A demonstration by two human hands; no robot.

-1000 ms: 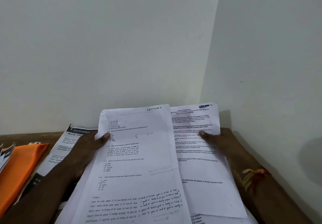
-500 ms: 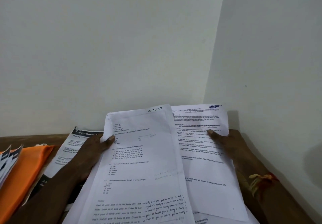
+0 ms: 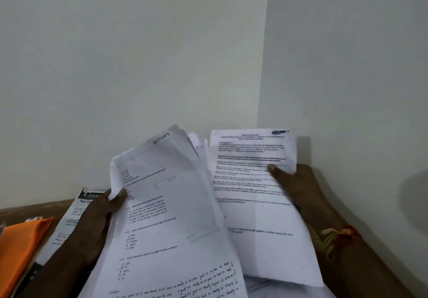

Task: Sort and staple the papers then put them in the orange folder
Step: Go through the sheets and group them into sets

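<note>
Now left hand (image 3: 97, 214), right hand (image 3: 294, 181) grip papers (image 3: 176, 205)

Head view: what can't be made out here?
All in the head view:
- Right sheet: print blurred by motion, unreadable.
- Orange folder: cut off by the left edge.
- Leaflet: mostly hidden by the left hand and the papers it grips.
- Right hand: fingers hidden behind the sheet.
- Stapler: none in view.

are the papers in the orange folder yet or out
Out. The left hand grips the section 4 sheets and the right hand grips the printed sheet, both apart from the orange folder.
</note>
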